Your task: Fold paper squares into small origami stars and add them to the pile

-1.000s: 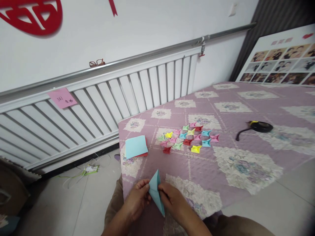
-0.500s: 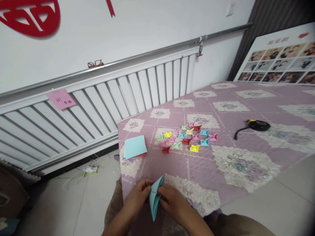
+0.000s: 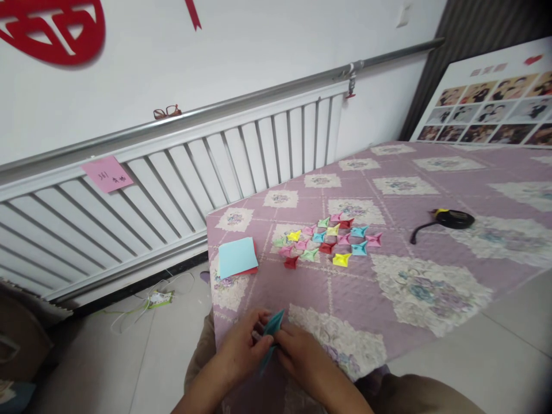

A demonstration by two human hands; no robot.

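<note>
Between my two hands, over the near edge of the table, is a folded piece of light-blue paper (image 3: 274,323). My left hand (image 3: 246,344) pinches it from the left, its thumb lying across the paper's middle. From the other side my right hand (image 3: 297,352) grips the same paper with thumb and fingers. Much of the paper's middle and lower part hides behind the fingers. Beyond the hands, several small folded paper boats (image 3: 326,248) in pink, red, yellow, green and blue stand in rows. Left of them lies a stack of square paper sheets (image 3: 237,257), light blue on top.
A flowered purple tablecloth (image 3: 405,230) covers the table. On its right lies a black tape measure (image 3: 453,219) with a strap. A white radiator (image 3: 241,155) runs along the wall, with glasses (image 3: 168,111) on the pipe above. A photo board (image 3: 491,109) leans at the back right.
The paper has turned and narrowed between my hands, and less of it shows. My left thumb has moved across its middle. The boats and the sheet stack stay where they were.
</note>
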